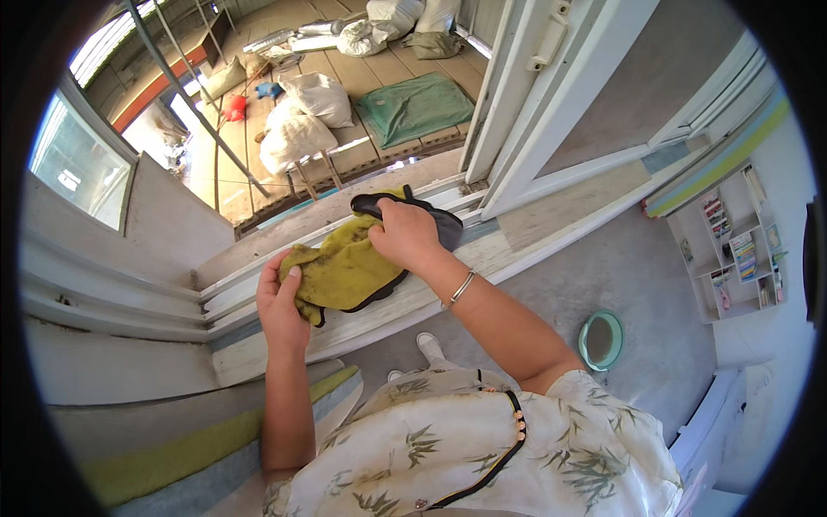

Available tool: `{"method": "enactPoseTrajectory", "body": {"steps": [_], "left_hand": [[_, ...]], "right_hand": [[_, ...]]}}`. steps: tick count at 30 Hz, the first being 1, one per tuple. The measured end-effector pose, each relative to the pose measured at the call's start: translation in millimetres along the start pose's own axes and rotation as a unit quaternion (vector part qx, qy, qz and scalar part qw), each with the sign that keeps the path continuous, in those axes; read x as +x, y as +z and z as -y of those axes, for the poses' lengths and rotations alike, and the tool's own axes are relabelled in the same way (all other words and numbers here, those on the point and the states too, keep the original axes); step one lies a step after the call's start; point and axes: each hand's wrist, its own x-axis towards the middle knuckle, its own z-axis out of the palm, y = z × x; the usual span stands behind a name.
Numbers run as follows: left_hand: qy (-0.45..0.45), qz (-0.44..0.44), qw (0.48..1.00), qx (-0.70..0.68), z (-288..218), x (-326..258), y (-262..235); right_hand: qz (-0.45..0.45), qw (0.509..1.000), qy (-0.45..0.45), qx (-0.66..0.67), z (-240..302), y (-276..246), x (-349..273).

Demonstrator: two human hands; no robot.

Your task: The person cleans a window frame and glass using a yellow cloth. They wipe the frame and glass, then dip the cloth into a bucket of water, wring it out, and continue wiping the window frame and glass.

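The left hand [283, 310] pinches one end of the stained yellow-green cloth [345, 265], while the right hand [408, 234] is closed on its black-edged part, apparently to keep it spread (grimy patches showing) over the windowsill [482, 257].

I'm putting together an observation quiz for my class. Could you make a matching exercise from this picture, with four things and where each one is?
Things:
1. Yellow cloth
2. Green bucket
3. Silver bracelet
4. Green sheet

Places:
A. Around the person's right wrist
B. Spread on the brown boards
C. Held by the left hand and right hand
D. Standing on the grey floor

Right pairs: 1-C, 2-D, 3-A, 4-B
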Motion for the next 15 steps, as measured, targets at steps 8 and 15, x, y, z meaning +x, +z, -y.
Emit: {"method": "enactPoseTrajectory", "body": {"steps": [8,15], "left_hand": [[0.034,-0.033,0.999,-0.013,-17.6,-2.4,-11.5],[0.168,-0.022,0.982,-0.084,-70.6,12.9,2.2]], "right_hand": [[0.090,0.611,0.039,0.785,-4.5,14.7,15.2],[-0.059,0.829,-0.075,0.551,60.6,-61.3,62.9]]}}
